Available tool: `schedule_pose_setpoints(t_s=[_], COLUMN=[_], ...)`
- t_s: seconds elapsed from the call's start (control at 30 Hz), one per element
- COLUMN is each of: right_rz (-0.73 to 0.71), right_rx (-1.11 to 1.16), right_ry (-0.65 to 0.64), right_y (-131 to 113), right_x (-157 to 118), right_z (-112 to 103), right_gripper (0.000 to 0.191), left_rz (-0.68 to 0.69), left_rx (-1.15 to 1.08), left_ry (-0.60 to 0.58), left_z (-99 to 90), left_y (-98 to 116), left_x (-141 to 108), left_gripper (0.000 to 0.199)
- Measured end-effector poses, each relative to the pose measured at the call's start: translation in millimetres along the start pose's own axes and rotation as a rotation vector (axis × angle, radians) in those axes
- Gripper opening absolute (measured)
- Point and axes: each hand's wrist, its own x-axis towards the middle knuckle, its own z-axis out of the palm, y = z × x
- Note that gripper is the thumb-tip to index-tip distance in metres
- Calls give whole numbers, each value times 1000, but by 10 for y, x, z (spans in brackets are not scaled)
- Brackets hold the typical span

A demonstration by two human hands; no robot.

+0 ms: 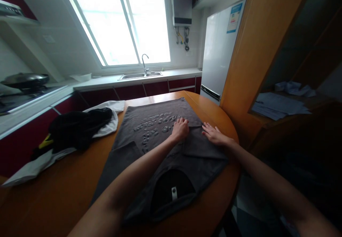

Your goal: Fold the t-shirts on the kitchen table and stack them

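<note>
The shirt [157, 110] lies flat on the table [217, 117], neck nearest the person, long axis running away to the far hem. The right-side sleeve [201, 146] lies inward over the body. Both hands are at its far edge: the right hand [213, 135] outboard, palm down, fingers slightly spread; the left hand [181, 127] at the inner corner, beside the print [155, 121], fingers curled down. Whether the left fingers pinch cloth cannot be told. The left forearm crosses above the shirt; the right forearm enters from the right side.

Wooden table [213, 110]: T-shirt [157, 114] spread on top; heaped clothes [80, 124] to its left. Counter [104, 82] beyond table, sink [133, 76] set in it. Refrigerator [221, 48] behind table, at right. Wok [26, 80] on stove, far left.
</note>
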Motion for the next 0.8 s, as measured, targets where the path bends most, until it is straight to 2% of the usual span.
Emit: schedule_pose_setpoints(t_s=[0.13, 0.2, 0.33, 0.47, 0.53, 0.67, 0.8], right_rz=[129, 122, 80, 69, 69, 77, 56], right_rx=[-18, -66, -148, -178, -179, -169, -150], right_ry=[272, 276, 78, 24, 27, 50, 139], right_y=[-98, -160, -167, -30, 4, -78, -235], right_x=[156, 227, 218, 105, 80, 34, -208], right_z=[-281, -290, -10, 262, 278, 149, 125], right_gripper=[62, 61, 61, 63, 64, 65, 65], left_rz=[290, 390, 329, 302, 296, 294, 293], left_rx=[12, 41, 87, 77, 68, 67, 76], left_ry=[-47, -65, -146, -169, -173, -177, -192], left_z=[98, 212, 438, 527, 525, 492, 472], left_y=[272, 388, 470, 438, 432, 448, 449], left_x=[-135, -147, -117, -97, -96, -98, -102], left_gripper=[41, 49, 62, 66, 67, 67, 66])
